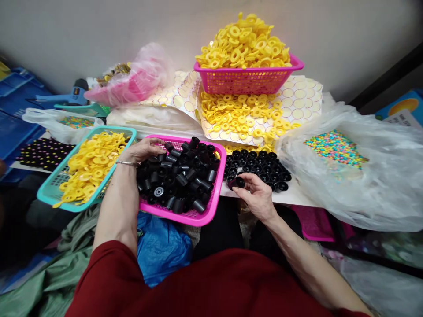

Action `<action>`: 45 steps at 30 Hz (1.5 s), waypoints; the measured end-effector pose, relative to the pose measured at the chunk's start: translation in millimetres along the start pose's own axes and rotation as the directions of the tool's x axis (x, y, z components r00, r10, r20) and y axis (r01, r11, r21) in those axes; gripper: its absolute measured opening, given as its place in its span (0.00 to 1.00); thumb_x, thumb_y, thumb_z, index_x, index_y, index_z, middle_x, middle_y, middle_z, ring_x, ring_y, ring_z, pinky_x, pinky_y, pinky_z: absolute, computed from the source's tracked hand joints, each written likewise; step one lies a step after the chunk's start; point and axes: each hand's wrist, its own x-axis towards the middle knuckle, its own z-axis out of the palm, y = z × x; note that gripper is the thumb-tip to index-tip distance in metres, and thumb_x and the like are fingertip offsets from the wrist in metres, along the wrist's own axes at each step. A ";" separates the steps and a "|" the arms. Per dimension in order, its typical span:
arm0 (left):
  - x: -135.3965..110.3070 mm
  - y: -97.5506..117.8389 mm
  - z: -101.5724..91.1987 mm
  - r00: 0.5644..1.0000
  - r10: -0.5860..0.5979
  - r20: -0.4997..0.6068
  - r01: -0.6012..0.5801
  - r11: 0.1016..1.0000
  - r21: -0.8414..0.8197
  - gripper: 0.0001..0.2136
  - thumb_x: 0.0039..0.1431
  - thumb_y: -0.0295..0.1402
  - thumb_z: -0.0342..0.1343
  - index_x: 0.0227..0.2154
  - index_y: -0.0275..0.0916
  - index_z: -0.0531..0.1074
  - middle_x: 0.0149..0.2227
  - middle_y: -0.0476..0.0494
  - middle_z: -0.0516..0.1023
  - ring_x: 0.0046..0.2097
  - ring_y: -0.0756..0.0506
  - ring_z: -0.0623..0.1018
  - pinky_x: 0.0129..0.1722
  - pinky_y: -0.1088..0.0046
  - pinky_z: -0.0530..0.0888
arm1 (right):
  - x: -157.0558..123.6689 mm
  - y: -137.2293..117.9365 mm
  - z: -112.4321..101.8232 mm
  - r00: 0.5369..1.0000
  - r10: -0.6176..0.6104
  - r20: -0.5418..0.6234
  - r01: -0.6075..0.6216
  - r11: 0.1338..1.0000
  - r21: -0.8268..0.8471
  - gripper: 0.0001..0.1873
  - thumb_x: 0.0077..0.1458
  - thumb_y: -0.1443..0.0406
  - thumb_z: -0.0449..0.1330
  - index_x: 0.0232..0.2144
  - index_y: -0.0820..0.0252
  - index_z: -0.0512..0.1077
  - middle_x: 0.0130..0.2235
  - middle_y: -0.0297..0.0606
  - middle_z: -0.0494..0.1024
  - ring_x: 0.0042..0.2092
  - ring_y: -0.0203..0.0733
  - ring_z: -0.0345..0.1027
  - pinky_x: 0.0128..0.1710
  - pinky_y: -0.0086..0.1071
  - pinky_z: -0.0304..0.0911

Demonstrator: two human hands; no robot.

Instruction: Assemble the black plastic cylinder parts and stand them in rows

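Note:
My right hand (259, 196) pinches a black plastic cup-like piece (236, 182) between thumb and fingers, at the near edge of a group of similar black pieces (259, 166) standing in rows on the table. My left hand (142, 150) lies over the far left corner of a pink basket (216, 198), fingers stretched and apart. Its fingertips are beside loose black cylinders (180, 178) heaped in that basket; the undersides of the fingers are hidden. One cylinder shows a pale ringed end.
A teal basket (42, 193) of yellow ring-shaped pieces (89, 165) stands left. Another pink basket (247, 81), heaped with yellow pieces, stands at the back over spilled ones. A clear plastic bag (380, 176) with colourful beads (335, 149) lies right. A blue heat gun (78, 92) rests back left.

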 end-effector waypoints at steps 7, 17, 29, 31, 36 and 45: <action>-8.8 0.8 20.0 0.951 -0.307 0.022 0.284 0.901 0.328 0.05 0.48 0.27 0.66 0.27 0.30 0.78 0.18 0.44 0.76 0.18 0.48 0.71 0.26 0.71 0.72 | -9.1 -17.0 14.9 0.956 -0.231 0.183 0.248 0.966 -0.075 0.15 0.53 0.59 0.64 0.43 0.56 0.70 0.36 0.35 0.76 0.35 0.39 0.71 0.36 0.34 0.69; -2.3 -2.6 46.9 0.941 -0.284 0.181 0.302 0.950 -0.077 0.08 0.48 0.34 0.67 0.28 0.35 0.78 0.27 0.35 0.81 0.23 0.41 0.79 0.23 0.68 0.77 | -10.3 2.6 69.9 0.736 -0.627 0.254 0.673 0.715 -0.188 0.18 0.58 0.62 0.58 0.50 0.56 0.64 0.41 0.41 0.77 0.42 0.45 0.72 0.55 0.52 0.60; -3.3 -3.3 21.2 0.945 0.054 0.323 -0.016 0.993 -0.120 0.23 0.31 0.19 0.69 0.37 0.34 0.79 0.35 0.37 0.82 0.33 0.43 0.81 0.35 0.73 0.79 | -4.5 2.3 68.3 0.735 -0.618 0.278 0.677 0.686 -0.265 0.16 0.60 0.61 0.56 0.49 0.57 0.64 0.42 0.43 0.77 0.43 0.46 0.71 0.53 0.50 0.62; -2.4 -3.9 19.2 0.944 0.070 0.324 -0.035 0.993 -0.114 0.22 0.31 0.21 0.69 0.37 0.34 0.78 0.34 0.38 0.82 0.33 0.44 0.81 0.35 0.74 0.78 | -4.2 1.7 68.3 0.731 -0.627 0.270 0.682 0.678 -0.273 0.16 0.60 0.61 0.56 0.49 0.57 0.63 0.42 0.43 0.77 0.43 0.46 0.71 0.53 0.49 0.62; -4.3 -2.5 17.5 0.933 0.038 0.359 -0.016 0.998 -0.065 0.23 0.34 0.27 0.71 0.39 0.34 0.74 0.32 0.42 0.82 0.33 0.45 0.80 0.34 0.73 0.77 | -3.6 -0.5 67.6 0.714 -0.649 0.264 0.700 0.671 -0.246 0.16 0.59 0.62 0.58 0.49 0.58 0.63 0.42 0.44 0.78 0.43 0.46 0.72 0.53 0.48 0.63; -15.4 5.2 17.2 0.990 0.090 0.109 -0.121 0.939 0.322 0.23 0.29 0.29 0.69 0.34 0.37 0.71 0.25 0.52 0.76 0.28 0.49 0.73 0.30 0.74 0.69 | -5.5 0.9 65.8 0.778 -0.558 0.290 0.617 0.765 -0.183 0.18 0.57 0.64 0.61 0.49 0.56 0.64 0.45 0.40 0.80 0.47 0.44 0.71 0.58 0.50 0.59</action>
